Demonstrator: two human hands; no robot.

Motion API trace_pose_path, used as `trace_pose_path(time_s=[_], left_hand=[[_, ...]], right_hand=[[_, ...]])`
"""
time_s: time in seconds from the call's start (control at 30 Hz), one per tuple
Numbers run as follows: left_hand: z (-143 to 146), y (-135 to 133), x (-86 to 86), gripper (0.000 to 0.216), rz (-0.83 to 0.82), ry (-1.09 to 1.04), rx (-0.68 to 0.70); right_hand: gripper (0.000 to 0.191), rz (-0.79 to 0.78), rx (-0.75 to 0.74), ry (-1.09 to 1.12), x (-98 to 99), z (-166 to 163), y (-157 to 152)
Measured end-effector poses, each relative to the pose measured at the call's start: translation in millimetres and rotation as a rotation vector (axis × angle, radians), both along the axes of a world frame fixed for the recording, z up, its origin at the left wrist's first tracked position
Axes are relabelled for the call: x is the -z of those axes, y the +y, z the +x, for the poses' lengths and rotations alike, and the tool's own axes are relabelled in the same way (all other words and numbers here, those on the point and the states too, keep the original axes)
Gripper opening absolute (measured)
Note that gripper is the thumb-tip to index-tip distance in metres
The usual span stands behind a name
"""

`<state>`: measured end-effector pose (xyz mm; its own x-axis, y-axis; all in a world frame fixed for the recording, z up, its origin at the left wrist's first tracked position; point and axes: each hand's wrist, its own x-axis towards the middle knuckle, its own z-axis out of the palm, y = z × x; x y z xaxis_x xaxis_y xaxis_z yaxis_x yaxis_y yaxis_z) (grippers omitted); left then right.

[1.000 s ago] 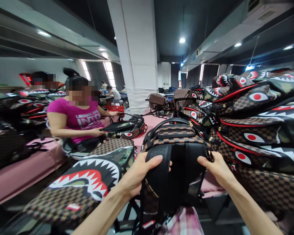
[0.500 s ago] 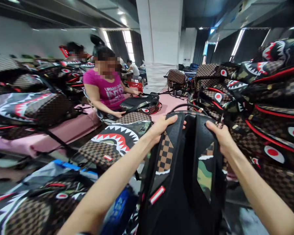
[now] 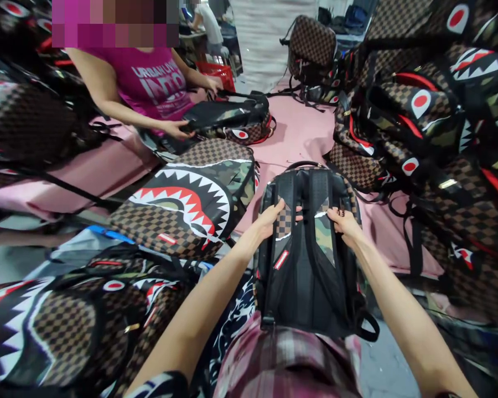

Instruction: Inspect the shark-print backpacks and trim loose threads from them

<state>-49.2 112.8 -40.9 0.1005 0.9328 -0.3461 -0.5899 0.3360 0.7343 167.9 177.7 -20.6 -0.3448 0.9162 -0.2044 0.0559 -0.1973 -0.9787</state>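
Observation:
A black backpack (image 3: 309,265) with checkered and camouflage strap panels lies back-side up between the pink table and my lap. My left hand (image 3: 271,218) grips its left shoulder strap near the top. On the right shoulder strap my right hand (image 3: 345,224) is closed in the same way. The carry handle (image 3: 302,164) points away from me.
A shark-mouth backpack (image 3: 186,204) lies just left of mine. More backpacks are piled at the right (image 3: 431,127) and lower left (image 3: 66,326). A person in a pink shirt (image 3: 149,83) handles another backpack (image 3: 232,119) across the pink table (image 3: 299,135).
The backpack has come down from upright in front of me to lying flat toward my lap, both hands staying on its straps. My view has tilted downward.

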Motion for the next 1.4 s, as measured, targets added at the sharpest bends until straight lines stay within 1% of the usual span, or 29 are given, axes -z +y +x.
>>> trace_pose_path(time_s=[0.13, 0.3, 0.4, 0.47, 0.57, 0.67, 0.73, 0.8, 0.87, 0.9, 0.93, 1.0, 1.03, 1.07, 1.1, 1.13, 1.2, 1.23, 1.27, 1.33, 1.4], left_hand=[[0, 10, -0.6, 0.048, -0.015, -0.002, 0.004], [0, 16, -2.1, 0.047, -0.041, 0.006, -0.003], [1, 15, 0.9, 0.049, -0.038, 0.021, -0.024], [5, 9, 5.8, 0.05, -0.034, 0.016, -0.045], [17, -13, 16.7, 0.048, -0.051, -0.043, -0.067], [33, -47, 27.4, 0.049, -0.107, -0.109, -0.069], [43, -73, 31.4, 0.052, -0.161, -0.148, -0.06], [50, -94, 32.8, 0.055, -0.204, -0.193, -0.058], [54, -111, 32.8, 0.058, -0.232, -0.196, -0.095], [56, -117, 32.8, 0.056, -0.237, -0.169, -0.148], [57, -123, 33.0, 0.051, -0.24, -0.117, -0.226], [57, -132, 33.7, 0.037, -0.236, 0.036, -0.407], [57, -136, 33.9, 0.033, -0.219, 0.105, -0.467], [56, -140, 33.7, 0.032, -0.191, 0.153, -0.496], [56, -144, 33.0, 0.033, -0.154, 0.176, -0.484], [56, -147, 31.8, 0.036, -0.111, 0.177, -0.449], [56, -152, 28.2, 0.04, -0.036, 0.147, -0.38], [56, -153, 26.2, 0.042, -0.019, 0.139, -0.373], [57, -153, 24.3, 0.042, -0.015, 0.136, -0.376], [59, -152, 20.8, 0.038, -0.035, 0.143, -0.407], [61, -151, 18.4, 0.036, -0.059, 0.161, -0.427]], right_hand=[[0.049, -0.03, 0.023, -0.007, 5.0, -1, 10], [0.048, -0.061, 0.024, -0.008, 12.3, -3, 17], [0.047, -0.057, 0.023, -0.022, 17.2, -3, 21], [0.047, -0.036, 0.017, -0.039, 20.6, -2, 24], [0.047, -0.001, 0.022, -0.059, 25.4, -2, 26], [0.048, 0.017, 0.039, -0.068, 29.8, -3, 27], [0.048, 0.029, 0.047, -0.079, 32.6, -3, 28], [0.043, 0.047, 0.058, -0.098, 33.8, -4, 29], [0.032, 0.076, 0.097, -0.12, 30.8, -4, 27], [0.027, 0.137, 0.137, -0.15, 27.3, -4, 24], [0.027, 0.241, 0.185, -0.2, 22.4, -4, 18], [0.035, 0.548, 0.273, -0.35, 10.2, -3, -1], [0.035, 0.706, 0.283, -0.424, 4.2, -4, -14], [0.033, 0.829, 0.244, -0.476, -0.7, -5, -30], [0.029, 0.903, 0.156, -0.493, -4.1, -7, -46], [0.026, 0.939, 0.032, -0.49, -5.5, -10, -63], [0.026, 0.958, -0.251, -0.485, -2.7, -20, -93], [0.027, 0.965, -0.361, -0.51, 1.0, -25, -106], [0.029, 0.98, -0.429, -0.558, 5.3, -30, -115], [0.029, 1.04, -0.46, -0.683, 14.0, -39, -127], [0.027, 1.159, -0.417, -0.766, 20.4, -43, -131]])
